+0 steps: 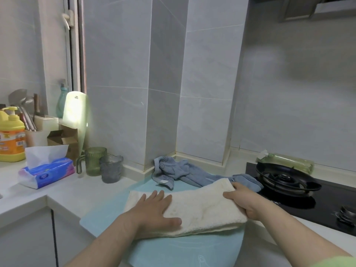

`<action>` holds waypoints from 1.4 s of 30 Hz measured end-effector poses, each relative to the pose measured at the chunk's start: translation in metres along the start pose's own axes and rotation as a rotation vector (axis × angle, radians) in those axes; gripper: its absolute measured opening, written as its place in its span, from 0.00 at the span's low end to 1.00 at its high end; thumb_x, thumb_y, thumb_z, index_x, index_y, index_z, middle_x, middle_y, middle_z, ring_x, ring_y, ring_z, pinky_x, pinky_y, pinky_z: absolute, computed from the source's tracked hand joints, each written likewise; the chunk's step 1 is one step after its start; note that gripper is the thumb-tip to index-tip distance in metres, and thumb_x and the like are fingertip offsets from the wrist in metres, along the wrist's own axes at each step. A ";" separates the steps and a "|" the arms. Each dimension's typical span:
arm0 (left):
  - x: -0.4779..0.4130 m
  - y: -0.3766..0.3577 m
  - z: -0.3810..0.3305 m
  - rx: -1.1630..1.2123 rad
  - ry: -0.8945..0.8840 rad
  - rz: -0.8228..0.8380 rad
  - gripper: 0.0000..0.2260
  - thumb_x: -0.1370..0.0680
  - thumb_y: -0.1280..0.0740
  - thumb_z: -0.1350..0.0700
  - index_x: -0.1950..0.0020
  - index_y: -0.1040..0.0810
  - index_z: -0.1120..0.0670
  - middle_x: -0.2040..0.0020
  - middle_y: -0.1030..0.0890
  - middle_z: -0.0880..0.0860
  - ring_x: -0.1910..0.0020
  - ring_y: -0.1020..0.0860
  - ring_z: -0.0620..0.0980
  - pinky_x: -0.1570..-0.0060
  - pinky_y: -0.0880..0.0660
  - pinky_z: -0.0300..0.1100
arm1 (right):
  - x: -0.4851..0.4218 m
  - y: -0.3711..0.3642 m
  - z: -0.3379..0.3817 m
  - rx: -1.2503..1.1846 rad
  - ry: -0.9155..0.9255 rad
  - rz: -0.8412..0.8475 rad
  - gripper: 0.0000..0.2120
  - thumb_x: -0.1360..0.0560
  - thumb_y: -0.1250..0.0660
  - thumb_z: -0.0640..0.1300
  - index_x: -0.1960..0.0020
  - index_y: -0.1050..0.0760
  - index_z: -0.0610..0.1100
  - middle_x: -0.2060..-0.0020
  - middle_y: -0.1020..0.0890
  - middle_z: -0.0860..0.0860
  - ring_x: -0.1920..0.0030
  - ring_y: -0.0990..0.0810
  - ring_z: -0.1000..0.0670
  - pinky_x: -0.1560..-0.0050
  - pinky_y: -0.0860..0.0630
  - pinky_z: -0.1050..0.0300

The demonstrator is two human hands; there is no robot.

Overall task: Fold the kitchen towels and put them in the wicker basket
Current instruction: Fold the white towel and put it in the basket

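As both hands work the cream towel (202,211) on the blue mat (173,251)

While the cream towel lies folded in a long band across the mat's middle, the L hand (154,211) rests flat on its L part: fingers straight & a bit spread, thumb out toward the near edge, pressing down w/ nothing held. R hand (243,201) has the towel's R end at the mat's R edge, fingers curled over the top of the fold & gripping the cloth; thumb hidden, can't tell where it sits. That end looks a bit raised off the mat. Blue towel (183,172) lies crumpled & unfolded at the mat's far edge, partly on it, its R part running behind the cream towel's far R corner. Just R of the mat: black gas burner (285,180). L of the mat, apart from both towels: green glass mug (94,160) & grey glass (111,168) close side by side. Further L of the mat: tissue pack (46,172), then yellow detergent bottle (11,135)
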State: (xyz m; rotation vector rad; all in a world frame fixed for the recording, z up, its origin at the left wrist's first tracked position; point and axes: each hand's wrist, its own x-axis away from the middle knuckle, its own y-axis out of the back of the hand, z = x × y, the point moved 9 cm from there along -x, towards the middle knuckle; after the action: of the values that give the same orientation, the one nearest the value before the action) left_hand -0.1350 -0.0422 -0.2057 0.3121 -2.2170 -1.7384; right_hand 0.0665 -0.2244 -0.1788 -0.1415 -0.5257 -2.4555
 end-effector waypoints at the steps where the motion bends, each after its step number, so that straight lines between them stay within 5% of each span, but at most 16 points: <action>1: -0.005 0.001 -0.016 0.010 -0.021 -0.006 0.41 0.27 0.46 0.28 0.20 0.55 0.45 0.20 0.59 0.49 0.21 0.62 0.48 0.23 0.61 0.52 | 0.002 0.009 -0.001 0.002 0.019 0.002 0.14 0.21 0.35 0.38 0.37 0.32 0.46 0.48 0.20 0.43 0.49 0.18 0.41 0.50 0.19 0.44; 8: -0.047 -0.034 -0.110 -0.050 -0.082 0.091 0.51 0.34 0.45 0.21 0.20 0.60 0.46 0.20 0.61 0.55 0.22 0.63 0.54 0.25 0.63 0.60 | 0.018 0.067 -0.025 -0.049 0.025 -0.053 0.17 0.22 0.34 0.33 0.36 0.27 0.45 0.48 0.17 0.41 0.52 0.15 0.39 0.55 0.17 0.45; 17: -0.056 -0.038 -0.123 -0.115 -0.096 0.069 0.51 0.34 0.46 0.21 0.20 0.60 0.47 0.20 0.60 0.56 0.22 0.62 0.56 0.26 0.62 0.61 | 0.022 0.078 -0.019 -0.195 -0.043 -0.057 0.09 0.22 0.37 0.33 0.43 0.24 0.35 0.54 0.15 0.37 0.55 0.16 0.38 0.58 0.20 0.49; 21: -0.040 -0.004 -0.104 0.260 -0.121 -0.112 0.39 0.24 0.43 0.31 0.20 0.49 0.49 0.20 0.49 0.49 0.21 0.51 0.49 0.23 0.54 0.50 | 0.029 0.065 0.009 -0.283 -0.057 0.006 0.13 0.24 0.36 0.37 0.41 0.25 0.33 0.49 0.16 0.36 0.48 0.17 0.36 0.48 0.21 0.46; 23: -0.033 0.016 -0.071 0.537 -0.042 -0.269 0.32 0.23 0.40 0.35 0.23 0.38 0.49 0.24 0.37 0.47 0.24 0.40 0.48 0.26 0.44 0.45 | 0.034 0.049 0.026 -0.332 -0.046 0.041 0.12 0.23 0.37 0.37 0.42 0.25 0.32 0.49 0.17 0.36 0.50 0.17 0.38 0.52 0.20 0.49; 25: -0.029 0.023 -0.035 0.822 0.046 -0.377 0.26 0.26 0.38 0.34 0.37 0.23 0.50 0.39 0.24 0.47 0.37 0.27 0.48 0.37 0.33 0.45 | 0.032 0.030 0.040 -0.349 -0.019 0.039 0.10 0.23 0.36 0.37 0.45 0.25 0.32 0.51 0.17 0.36 0.53 0.18 0.40 0.55 0.21 0.51; 28: -0.030 0.009 -0.002 1.157 0.105 -0.392 0.20 0.29 0.34 0.36 0.56 0.23 0.53 0.54 0.22 0.49 0.56 0.25 0.47 0.52 0.28 0.41 | 0.020 -0.006 0.055 -0.350 0.030 0.041 0.09 0.24 0.34 0.37 0.46 0.24 0.33 0.56 0.19 0.39 0.55 0.19 0.42 0.48 0.21 0.48; 31: -0.036 -0.007 0.013 1.431 0.122 -0.333 0.19 0.25 0.37 0.38 0.50 0.20 0.52 0.43 0.21 0.54 0.43 0.23 0.51 0.36 0.29 0.46 | 0.013 -0.044 0.068 -0.337 0.061 0.059 0.02 0.27 0.35 0.34 0.55 0.26 0.38 0.67 0.25 0.43 0.66 0.25 0.46 0.63 0.26 0.56; 35: -0.024 0.000 0.029 1.771 0.164 -0.423 0.28 0.17 0.49 0.42 0.41 0.24 0.66 0.40 0.24 0.64 0.38 0.26 0.59 0.35 0.30 0.50 | 0.008 -0.098 0.072 -0.234 0.083 0.090 0.08 0.26 0.35 0.32 0.61 0.30 0.41 0.77 0.31 0.47 0.78 0.30 0.51 0.76 0.33 0.63; 38: -0.019 -0.001 0.030 1.780 0.198 -0.431 0.30 0.17 0.50 0.42 0.36 0.27 0.68 0.40 0.24 0.65 0.39 0.25 0.59 0.36 0.29 0.49 | 0.006 -0.127 0.061 -0.111 0.105 0.143 0.06 0.25 0.33 0.35 0.53 0.30 0.40 0.71 0.31 0.46 0.76 0.30 0.50 0.76 0.30 0.62; 42: -0.017 0.000 0.024 1.610 0.213 -0.409 0.28 0.16 0.51 0.45 0.39 0.23 0.66 0.44 0.19 0.62 0.45 0.21 0.53 0.42 0.26 0.42 | 0.008 -0.143 0.043 0.026 0.085 0.191 0.10 0.25 0.30 0.41 0.56 0.32 0.41 0.68 0.28 0.46 0.75 0.27 0.51 0.71 0.25 0.59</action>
State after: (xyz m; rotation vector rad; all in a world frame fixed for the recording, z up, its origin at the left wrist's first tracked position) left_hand -0.1277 -0.0146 -0.2127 1.2021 -2.9010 0.4082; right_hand -0.0258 -0.1073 -0.1856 -0.0722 -0.4834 -2.2577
